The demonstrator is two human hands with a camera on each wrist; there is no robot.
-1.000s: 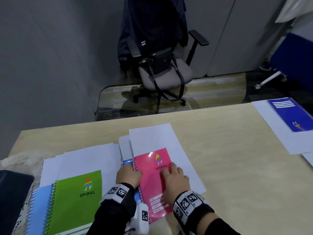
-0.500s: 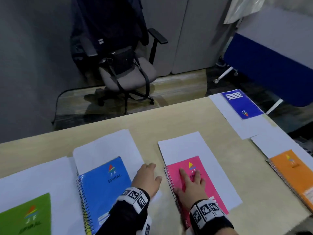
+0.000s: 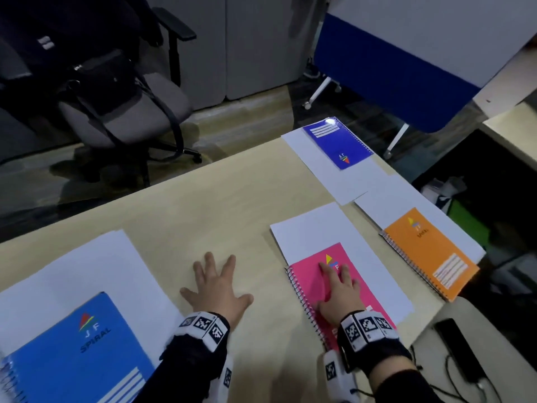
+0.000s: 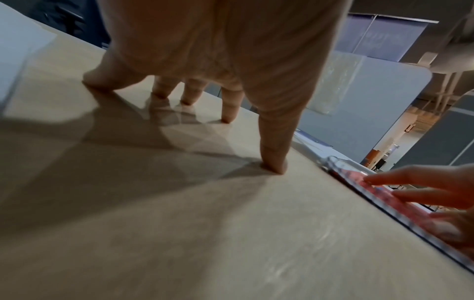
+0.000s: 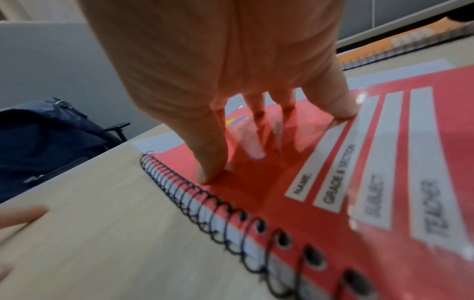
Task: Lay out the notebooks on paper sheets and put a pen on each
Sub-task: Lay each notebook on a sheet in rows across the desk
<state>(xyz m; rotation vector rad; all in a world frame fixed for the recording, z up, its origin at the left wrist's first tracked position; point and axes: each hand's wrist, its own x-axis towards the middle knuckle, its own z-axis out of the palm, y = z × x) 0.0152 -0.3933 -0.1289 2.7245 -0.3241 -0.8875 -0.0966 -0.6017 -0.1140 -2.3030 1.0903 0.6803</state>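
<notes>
A pink spiral notebook [image 3: 308, 283] lies on a white paper sheet [image 3: 322, 231] at the table's front. My right hand [image 3: 338, 289] presses flat on its cover with straight fingers [image 5: 210, 162]. My left hand [image 3: 216, 286] rests spread on the bare table [image 3: 218, 210], fingertips [image 4: 273, 166] down, holding nothing. A light blue notebook [image 3: 78, 347] sits on a sheet [image 3: 81, 263] to the left. An orange notebook [image 3: 430, 251] and a dark blue notebook [image 3: 337, 142] lie on sheets to the right. No pen is in view.
An office chair [image 3: 122, 109] with a black bag stands beyond the table's far edge. A black phone [image 3: 457, 347] with a cable lies on a surface at the front right. A blue panel [image 3: 392, 74] stands behind the right side.
The pink notebook and its sheet have slid right, away from the light blue notebook. My left hand has left the notebooks and now lies on bare table. The view has turned right.
</notes>
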